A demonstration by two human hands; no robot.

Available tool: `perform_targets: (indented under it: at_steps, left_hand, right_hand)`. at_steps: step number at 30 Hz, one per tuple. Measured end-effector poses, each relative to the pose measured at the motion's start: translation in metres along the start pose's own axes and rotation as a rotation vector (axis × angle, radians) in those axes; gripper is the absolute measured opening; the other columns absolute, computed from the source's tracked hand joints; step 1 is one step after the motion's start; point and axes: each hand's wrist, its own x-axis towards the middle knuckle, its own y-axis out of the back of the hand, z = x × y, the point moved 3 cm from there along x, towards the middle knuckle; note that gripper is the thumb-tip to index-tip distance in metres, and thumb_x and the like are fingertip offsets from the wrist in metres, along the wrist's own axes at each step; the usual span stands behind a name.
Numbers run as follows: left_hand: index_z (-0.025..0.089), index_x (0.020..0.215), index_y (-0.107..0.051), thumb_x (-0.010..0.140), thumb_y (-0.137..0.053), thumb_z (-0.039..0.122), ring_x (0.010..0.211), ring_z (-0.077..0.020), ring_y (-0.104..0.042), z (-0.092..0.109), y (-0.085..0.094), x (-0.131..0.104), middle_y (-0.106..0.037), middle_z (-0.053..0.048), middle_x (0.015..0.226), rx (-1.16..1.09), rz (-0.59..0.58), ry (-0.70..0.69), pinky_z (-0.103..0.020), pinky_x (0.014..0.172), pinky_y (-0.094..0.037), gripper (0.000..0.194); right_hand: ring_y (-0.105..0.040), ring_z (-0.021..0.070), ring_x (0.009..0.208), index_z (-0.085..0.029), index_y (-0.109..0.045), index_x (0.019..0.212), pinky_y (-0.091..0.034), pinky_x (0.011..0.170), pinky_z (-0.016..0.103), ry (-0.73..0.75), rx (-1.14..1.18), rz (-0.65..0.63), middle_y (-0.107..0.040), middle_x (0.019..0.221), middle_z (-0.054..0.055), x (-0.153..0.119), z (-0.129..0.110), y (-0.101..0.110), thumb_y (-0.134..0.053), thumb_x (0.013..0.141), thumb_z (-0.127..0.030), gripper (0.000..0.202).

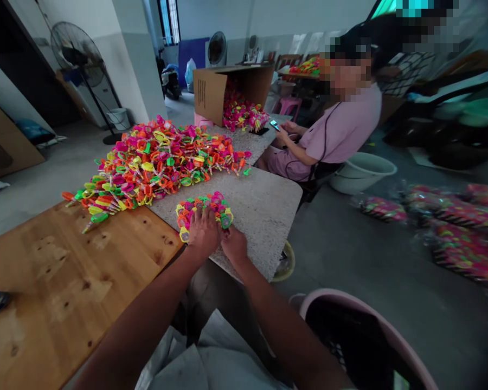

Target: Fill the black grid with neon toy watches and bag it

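Observation:
A flat, rectangular group of bright plastic toy watches (184,212) lies on the grey speckled table in front of me. My left hand (204,232) rests palm down over its near side, its fingers stretched across the pieces. At the near right corner, my right hand (233,244) is closed, with its fingers curled beside a green piece; what they pinch is hidden. Beyond both hands rises a large heap of similar toys (158,157) in pink, orange, yellow and green, some with pen-like ends.
A wooden tabletop (65,281) adjoins the grey table (264,200) on the left. A cardboard box (209,95) spills more toys at the back. Another person (337,130) sits at right with a phone. A pink tub (350,298) and wrapped packs (463,244) are on the right.

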Motion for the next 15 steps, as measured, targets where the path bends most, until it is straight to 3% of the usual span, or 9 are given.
perform_targets:
  at_steps: [11,15]
  left_hand:
    - [0.022,0.114,-0.068,0.089,-0.062,0.022,0.135,-0.0367,-0.050,-0.013,-0.001,0.008,-0.064,-0.011,0.139,-0.048,-0.035,0.004,-0.055,0.112,-0.045,0.026]
    - [0.020,0.122,-0.066,0.094,-0.059,0.025,0.143,-0.0396,-0.044,-0.010,0.001,0.006,-0.060,-0.014,0.146,-0.025,-0.033,0.012,-0.059,0.114,-0.042,0.030]
  right_hand:
    - [-0.058,0.0164,0.066,-0.019,-0.073,0.092,-0.028,0.064,0.029,0.016,-0.008,-0.042,-0.071,0.074,0.003,0.000,-0.008,0.003,-0.058,0.095,-0.031,0.019]
    - [-0.059,0.0173,0.068,-0.019,-0.073,0.092,-0.029,0.065,0.029,0.006,-0.023,-0.062,-0.071,0.075,0.004,-0.001,-0.008,0.004,-0.058,0.096,-0.031,0.019]
